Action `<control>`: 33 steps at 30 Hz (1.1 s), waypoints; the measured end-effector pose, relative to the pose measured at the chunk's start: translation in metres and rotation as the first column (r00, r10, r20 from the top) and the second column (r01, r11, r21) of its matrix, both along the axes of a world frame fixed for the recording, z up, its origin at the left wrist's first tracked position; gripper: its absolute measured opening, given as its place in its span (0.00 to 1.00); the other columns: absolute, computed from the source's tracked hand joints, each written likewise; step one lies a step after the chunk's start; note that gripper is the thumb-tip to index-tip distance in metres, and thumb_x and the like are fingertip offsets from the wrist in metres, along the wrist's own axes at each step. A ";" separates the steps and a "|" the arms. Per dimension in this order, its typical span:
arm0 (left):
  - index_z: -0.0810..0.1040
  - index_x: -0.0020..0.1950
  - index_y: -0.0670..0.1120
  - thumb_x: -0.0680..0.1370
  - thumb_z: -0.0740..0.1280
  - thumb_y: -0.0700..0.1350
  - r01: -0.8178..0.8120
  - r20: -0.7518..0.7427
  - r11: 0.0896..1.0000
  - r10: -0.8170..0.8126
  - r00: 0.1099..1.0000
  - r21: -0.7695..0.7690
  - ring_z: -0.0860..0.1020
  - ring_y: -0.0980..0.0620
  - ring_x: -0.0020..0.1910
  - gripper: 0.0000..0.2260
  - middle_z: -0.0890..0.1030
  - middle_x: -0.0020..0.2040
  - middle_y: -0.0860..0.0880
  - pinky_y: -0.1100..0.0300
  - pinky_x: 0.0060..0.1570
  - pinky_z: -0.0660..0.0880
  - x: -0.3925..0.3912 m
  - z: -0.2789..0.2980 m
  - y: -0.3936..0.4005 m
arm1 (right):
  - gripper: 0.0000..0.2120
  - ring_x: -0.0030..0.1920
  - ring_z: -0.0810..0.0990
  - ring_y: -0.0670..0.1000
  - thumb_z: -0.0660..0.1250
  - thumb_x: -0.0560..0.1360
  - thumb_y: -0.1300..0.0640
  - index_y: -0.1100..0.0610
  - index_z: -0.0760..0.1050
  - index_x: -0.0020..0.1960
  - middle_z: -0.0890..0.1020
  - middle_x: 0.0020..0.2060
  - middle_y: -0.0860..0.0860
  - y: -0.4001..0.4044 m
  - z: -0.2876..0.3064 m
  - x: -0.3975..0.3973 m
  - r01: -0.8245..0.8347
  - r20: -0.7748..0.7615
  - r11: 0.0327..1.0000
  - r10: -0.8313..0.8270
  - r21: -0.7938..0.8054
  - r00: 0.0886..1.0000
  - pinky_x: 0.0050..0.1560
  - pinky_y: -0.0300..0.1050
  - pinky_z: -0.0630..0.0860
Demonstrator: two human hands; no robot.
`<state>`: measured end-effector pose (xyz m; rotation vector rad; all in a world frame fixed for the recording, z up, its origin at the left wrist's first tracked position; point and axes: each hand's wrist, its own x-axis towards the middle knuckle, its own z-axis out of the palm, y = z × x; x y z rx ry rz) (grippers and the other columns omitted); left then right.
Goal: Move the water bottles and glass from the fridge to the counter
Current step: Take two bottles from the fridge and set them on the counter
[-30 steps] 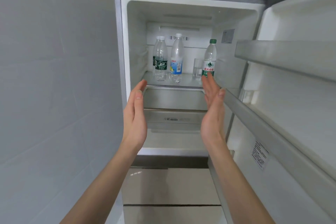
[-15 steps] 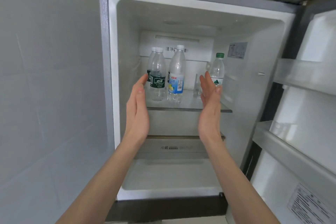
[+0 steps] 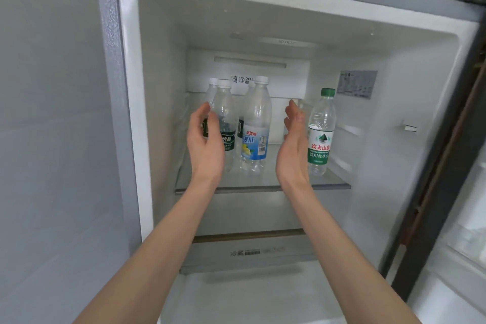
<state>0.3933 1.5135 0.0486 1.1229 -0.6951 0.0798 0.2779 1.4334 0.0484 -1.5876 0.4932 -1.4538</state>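
- Because the bottles stand packed together on the glass shelf (image 3: 336, 186), your head view shows the main risk first: a hand going for one could knock its neighbour over, and a toppled bottle would likely roll toward the shelf's front edge at 6 o'clock.
- Your left hand (image 3: 206, 143) is released, fingers (image 3: 201, 116) loosely curved and grasping nothing; it sits in front of the dark-label bottle (image 3: 223, 123), and I cannot tell whether it touches.
- Your right hand (image 3: 293, 150) is likewise released, palm turned inward, in the gap between the blue-label bottle (image 3: 256, 126) and the green-cap bottle (image 3: 322, 131), holding neither.
- The glass is hidden behind your right hand, so reaching in blind could tip it; glass would likely break where a plastic bottle would not.
- Chilled plastic may be slick, so a loose squeeze could let a bottle slip on the way to the table.
- The bottles are clear and upright, all capped: white caps at 10 o'clock, a green cap at 2 o'clock of the shelf.
- At least one more white-capped bottle stands behind the front pair, partly hidden.
- Everything sits on the fridge's top shelf; no table is in view.
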 end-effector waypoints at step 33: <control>0.78 0.51 0.52 0.68 0.58 0.84 -0.051 -0.093 0.971 0.074 0.993 0.234 0.82 0.44 0.48 0.37 0.80 0.48 0.50 0.46 0.71 0.76 0.018 -0.011 -0.042 | 0.15 0.44 0.78 0.21 0.55 0.88 0.39 0.46 0.68 0.67 0.73 0.48 0.32 -0.072 -0.013 0.017 -0.296 -0.185 0.939 0.326 0.176 0.927 0.37 0.20 0.71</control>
